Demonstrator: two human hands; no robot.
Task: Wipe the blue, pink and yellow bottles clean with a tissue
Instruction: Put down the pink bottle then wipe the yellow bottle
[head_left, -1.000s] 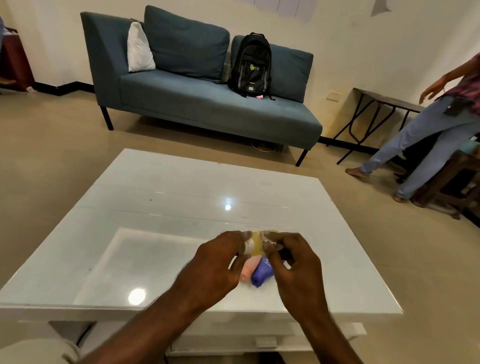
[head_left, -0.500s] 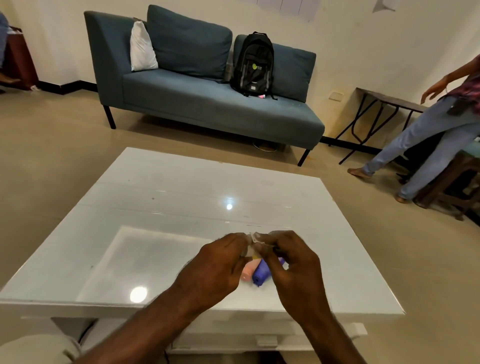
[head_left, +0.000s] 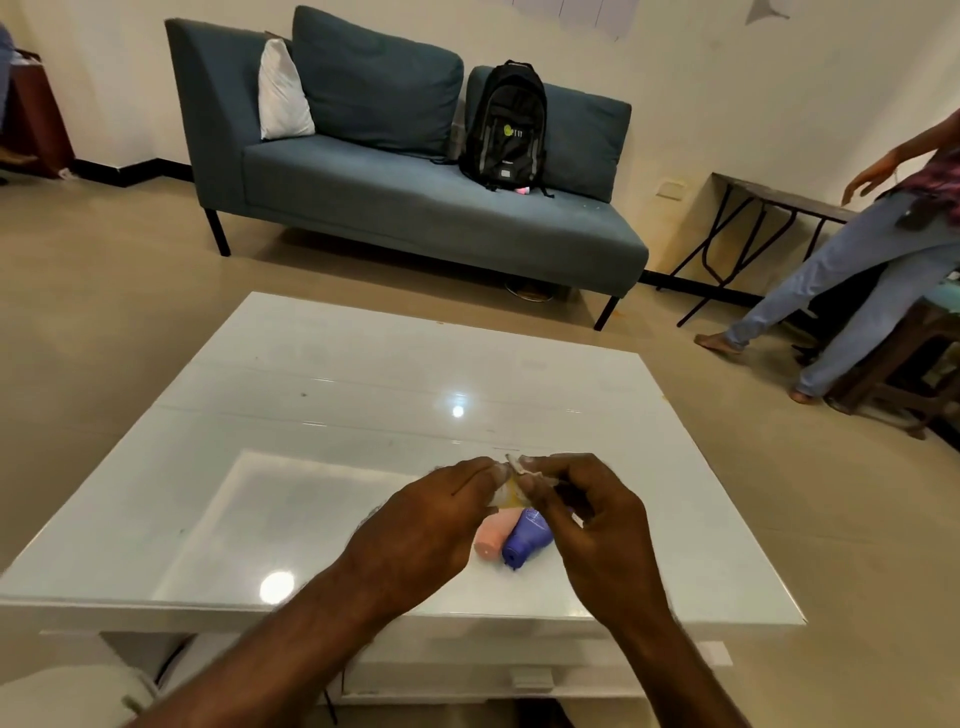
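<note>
The left hand (head_left: 431, 530) and right hand (head_left: 597, 535) meet above the white table (head_left: 322, 415), fingers curled shut together around the yellow bottle (head_left: 511, 491) and a scrap of tissue (head_left: 514, 464). Just below them the pink bottle (head_left: 496, 535) and blue bottle (head_left: 524, 540) lie touching, near the table's near edge. The far and left tabletop lies bare.

Warm indoor light, ceiling-lamp glare on the table (head_left: 363, 395) (edges bend, wide-angle).

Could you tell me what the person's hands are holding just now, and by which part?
Both hands, left and right, pinch the yellow bottle with the tissue between their fingertips; the exact part gripped is hidden.
</note>
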